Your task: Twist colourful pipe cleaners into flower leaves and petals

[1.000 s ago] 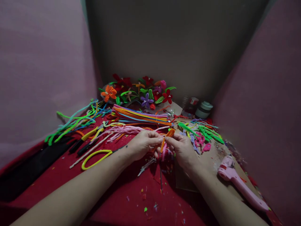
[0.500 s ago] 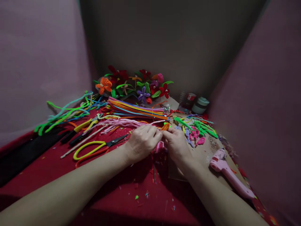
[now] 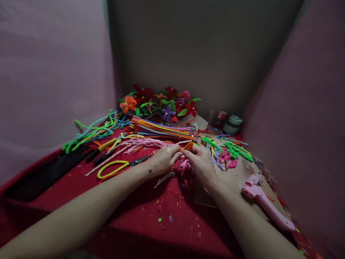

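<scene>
My left hand point(image 3: 165, 158) and my right hand point(image 3: 201, 163) meet above the middle of the table, fingertips nearly touching. Between them an orange fuzzy pipe-cleaner piece point(image 3: 188, 146) shows, pinched by the right thumb and fingers. The left fingers are closed at its near end; their exact grip is partly hidden. A thin dark wire point(image 3: 178, 187) hangs straight down below the left fingertips. Just behind the left hand lie loose pink pipe cleaners point(image 3: 145, 144). Scissors point(image 3: 114, 168) with yellow and orange handles rest left of that hand.
Bundled pipe cleaners point(image 3: 164, 129) lie behind the hands, with finished flowers point(image 3: 161, 104) at the back. Pliers point(image 3: 106, 145) and green strands point(image 3: 88, 133) sit left. On the right, cardboard point(image 3: 231, 180) bears green pieces point(image 3: 237, 151) and a pink glue gun point(image 3: 266, 203). A lidded jar point(image 3: 232, 125) stands behind.
The view has shifted, so the table things appear slightly lower and farther right. My left hand has turned a little, its fingers now less curled over. The orange piece stays between the hands.
</scene>
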Demonstrator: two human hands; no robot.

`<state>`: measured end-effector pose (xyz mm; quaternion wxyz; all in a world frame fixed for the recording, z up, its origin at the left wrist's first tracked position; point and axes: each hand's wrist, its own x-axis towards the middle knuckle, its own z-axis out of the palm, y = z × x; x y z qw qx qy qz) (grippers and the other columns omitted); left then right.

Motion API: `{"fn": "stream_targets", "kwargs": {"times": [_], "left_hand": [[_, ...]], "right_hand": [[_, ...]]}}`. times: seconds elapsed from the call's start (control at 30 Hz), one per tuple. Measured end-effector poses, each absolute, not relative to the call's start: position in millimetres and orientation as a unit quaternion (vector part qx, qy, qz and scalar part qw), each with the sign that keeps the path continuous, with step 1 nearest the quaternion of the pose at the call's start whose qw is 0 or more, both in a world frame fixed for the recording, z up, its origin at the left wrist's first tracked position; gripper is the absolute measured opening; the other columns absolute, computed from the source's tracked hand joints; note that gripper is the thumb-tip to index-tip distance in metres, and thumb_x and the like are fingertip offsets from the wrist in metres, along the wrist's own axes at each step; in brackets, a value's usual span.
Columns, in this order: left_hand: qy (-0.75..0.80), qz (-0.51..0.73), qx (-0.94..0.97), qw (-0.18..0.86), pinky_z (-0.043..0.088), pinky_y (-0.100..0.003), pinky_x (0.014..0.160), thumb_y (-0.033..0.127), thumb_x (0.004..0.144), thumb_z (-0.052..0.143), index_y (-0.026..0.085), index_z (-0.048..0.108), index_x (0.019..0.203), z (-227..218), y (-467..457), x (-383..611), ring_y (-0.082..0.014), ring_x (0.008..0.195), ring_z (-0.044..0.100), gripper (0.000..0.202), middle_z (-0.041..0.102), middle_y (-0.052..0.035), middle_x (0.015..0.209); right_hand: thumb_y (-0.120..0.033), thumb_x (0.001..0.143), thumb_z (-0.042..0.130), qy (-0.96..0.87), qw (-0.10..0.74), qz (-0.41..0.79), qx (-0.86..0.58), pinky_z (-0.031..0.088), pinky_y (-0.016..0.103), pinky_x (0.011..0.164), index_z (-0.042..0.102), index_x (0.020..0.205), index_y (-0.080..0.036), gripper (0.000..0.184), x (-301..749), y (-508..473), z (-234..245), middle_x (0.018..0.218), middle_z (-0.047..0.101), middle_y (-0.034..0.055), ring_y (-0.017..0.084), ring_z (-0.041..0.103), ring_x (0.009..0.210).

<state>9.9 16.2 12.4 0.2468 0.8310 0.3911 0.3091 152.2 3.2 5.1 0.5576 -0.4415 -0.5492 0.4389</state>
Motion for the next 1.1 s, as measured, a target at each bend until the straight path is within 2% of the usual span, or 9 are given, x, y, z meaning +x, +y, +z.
{"fn": "stream_targets", "kwargs": {"times": [0.17,0.3,0.37,0.53,0.7,0.83,0.93,1.03,1.1], "left_hand": [[0.373,0.275,0.819,0.337,0.031,-0.02,0.047,0.025,0.082,0.04,0.015,0.056,0.071,12.9,21.3,4.2,-0.0082,0.047,0.039,0.022,0.044,0.0039,0.053],[0.39,0.257,0.783,0.411,0.029,-0.019,0.04,0.029,0.082,0.04,0.016,0.055,0.077,9.9,19.0,5.2,-0.0081,0.038,0.043,0.021,0.046,0.0058,0.047],[0.408,0.285,0.771,0.398,0.03,-0.019,0.04,0.027,0.081,0.039,0.017,0.053,0.071,8.3,13.4,9.3,-0.0083,0.036,0.044,0.02,0.047,0.0058,0.044],[0.443,0.351,0.741,0.364,0.035,-0.02,0.042,0.025,0.08,0.039,0.018,0.045,0.059,3.9,1.1,20.6,-0.0089,0.036,0.047,0.023,0.048,0.0051,0.041],[0.413,0.33,0.663,0.53,0.041,-0.019,0.042,0.028,0.08,0.044,0.016,0.049,0.073,7.3,8.2,17.8,-0.0099,0.04,0.054,0.015,0.057,0.0027,0.052],[0.415,0.318,0.66,0.54,0.041,-0.018,0.041,0.025,0.081,0.045,0.014,0.048,0.068,13.9,13.1,12.9,-0.009,0.04,0.055,0.017,0.059,0.0008,0.052],[0.432,0.322,0.652,0.533,0.039,-0.017,0.04,0.022,0.081,0.045,0.014,0.048,0.066,14.6,12.6,13.0,-0.0081,0.038,0.054,0.017,0.059,0.001,0.051],[0.44,0.34,0.623,0.55,0.04,-0.017,0.04,0.021,0.081,0.045,0.014,0.047,0.064,12.7,11.1,15.9,-0.0082,0.038,0.055,0.018,0.059,0.0007,0.051],[0.437,0.347,0.611,0.561,0.041,-0.018,0.041,0.021,0.081,0.045,0.014,0.046,0.064,11.7,10.1,18.2,-0.0091,0.038,0.056,0.018,0.06,0.0003,0.052]], "right_hand": [[-0.029,0.058,0.07,-0.528,0.547,0.488,-0.429,0.032,0.022,0.046,0.064,0.063,-0.014,0.017,158.2,7.8,8.8,0.053,0.057,-0.0019,0.008,0.044,0.045],[-0.031,0.057,0.071,-0.524,0.539,0.486,-0.445,0.031,0.023,0.043,0.066,0.061,-0.013,0.019,158.7,9.2,6.2,0.048,0.055,-0.0015,0.009,0.043,0.042],[-0.03,0.06,0.069,-0.536,0.551,0.44,-0.464,0.032,0.023,0.045,0.067,0.062,-0.014,0.016,155.9,7.2,3.8,0.048,0.056,-0.0015,0.009,0.043,0.043],[-0.022,0.065,0.065,-0.583,0.59,0.266,-0.49,0.04,0.026,0.06,0.066,0.061,-0.018,0.006,148.7,-0.4,0.4,0.06,0.062,0.0006,0.013,0.053,0.059],[-0.028,0.069,0.062,-0.569,0.577,0.376,-0.449,0.038,0.024,0.053,0.068,0.071,-0.016,0.013,151.8,2.5,1.3,0.06,0.059,-0.0007,0.01,0.048,0.053],[-0.035,0.072,0.059,-0.564,0.557,0.416,-0.446,0.035,0.024,0.048,0.069,0.074,-0.016,0.022,157.5,8.6,2.8,0.054,0.057,-0.0012,0.01,0.046,0.048],[-0.03,0.072,0.059,-0.593,0.542,0.354,-0.479,0.038,0.025,0.051,0.07,0.072,-0.018,0.016,159.7,9.8,0.5,0.056,0.061,0.0003,0.013,0.051,0.05],[-0.024,0.074,0.057,-0.649,0.544,0.208,-0.49,0.042,0.029,0.062,0.069,0.072,-0.02,0.013,159.5,7.6,-3.8,0.068,0.066,0.0041,0.016,0.056,0.062],[-0.021,0.075,0.054,-0.678,0.54,0.118,-0.484,0.042,0.03,0.067,0.067,0.069,-0.019,0.014,158.5,5.8,-5.4,0.069,0.065,0.0056,0.017,0.057,0.066]]}}
